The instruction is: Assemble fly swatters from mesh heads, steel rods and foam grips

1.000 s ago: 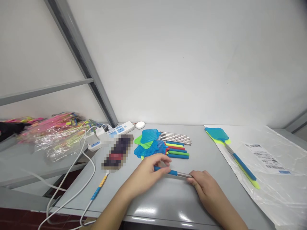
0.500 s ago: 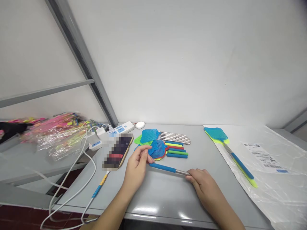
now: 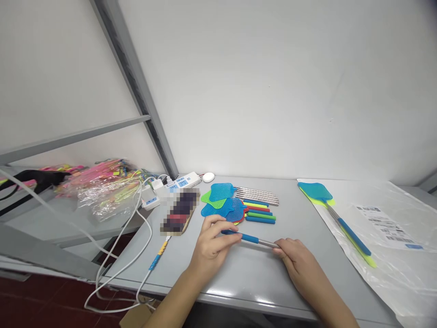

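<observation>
Left hand [image 3: 212, 243] apparently round blue sleeve [image 3: 250, 238]; metal rod [image 3: 267, 243] in right hand [image 3: 296, 259].

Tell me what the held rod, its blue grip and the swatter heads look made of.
Rod: metal, perhaps steel, smooth finish; silvery sheen. Blue grip: possibly foam or rubber, matte; little gloss. Swatter heads: likely thin plastic, fairly matte; bright colours, tiny holes.

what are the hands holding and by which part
A metal rod with a blue sleeve. The right hand grips the bare metal end; the left hand is at the sleeve's other end, though whether it grips cannot be told.
</observation>
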`<state>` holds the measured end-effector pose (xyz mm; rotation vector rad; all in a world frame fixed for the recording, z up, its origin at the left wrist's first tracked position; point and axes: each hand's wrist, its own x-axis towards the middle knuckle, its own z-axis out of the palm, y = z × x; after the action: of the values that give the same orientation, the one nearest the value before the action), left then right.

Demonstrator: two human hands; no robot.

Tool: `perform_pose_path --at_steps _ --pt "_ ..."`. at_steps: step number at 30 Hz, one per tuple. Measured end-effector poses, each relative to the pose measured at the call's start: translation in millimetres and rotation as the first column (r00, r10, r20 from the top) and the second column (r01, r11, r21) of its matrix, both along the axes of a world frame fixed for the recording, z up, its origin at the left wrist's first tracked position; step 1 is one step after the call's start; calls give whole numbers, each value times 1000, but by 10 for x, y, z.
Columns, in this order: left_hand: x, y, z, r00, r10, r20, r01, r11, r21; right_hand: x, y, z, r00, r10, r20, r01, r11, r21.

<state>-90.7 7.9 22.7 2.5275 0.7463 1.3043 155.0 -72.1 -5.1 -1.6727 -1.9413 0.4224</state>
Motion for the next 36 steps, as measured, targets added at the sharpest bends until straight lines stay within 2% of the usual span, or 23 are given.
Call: perform_pose_path --at_steps 7,10,12,15,18,22,27,32,36 --pt "-53 -139 3 980 87 177 -91 996 19 21 -35 -4 997 -57 -53 58 998 7" --pt "-45 -130 -10 962 147 229 -140 989 -49 35 -45 -7 996 -56 -62 57 998 21" --pt "-23 -102 -26 947 154 282 -123 985 -125 41 -54 -10 996 -51 -71 54 998 43" --pt "16 -73 -66 936 83 342 -29 987 -158 42 -68 -19 995 -48 -88 56 994 95" --pt "49 -94 -97 944 79 322 -3 973 -233 29 -78 -25 996 -40 -84 51 988 144" --pt "94 -168 -87 978 71 198 29 887 -460 -1 -72 -22 999 -12 -32 18 980 197" --pt "116 -210 -47 993 61 104 11 810 -587 -2 -51 -28 1000 18 11 -20 977 213" --pt "72 -205 -53 996 -60 60 83 816 -572 4 -43 -37 1000 4 -1 -4 984 179" --pt "80 -187 -112 987 40 157 55 830 -556 17 -50 -43 999 -29 -20 31 991 130"
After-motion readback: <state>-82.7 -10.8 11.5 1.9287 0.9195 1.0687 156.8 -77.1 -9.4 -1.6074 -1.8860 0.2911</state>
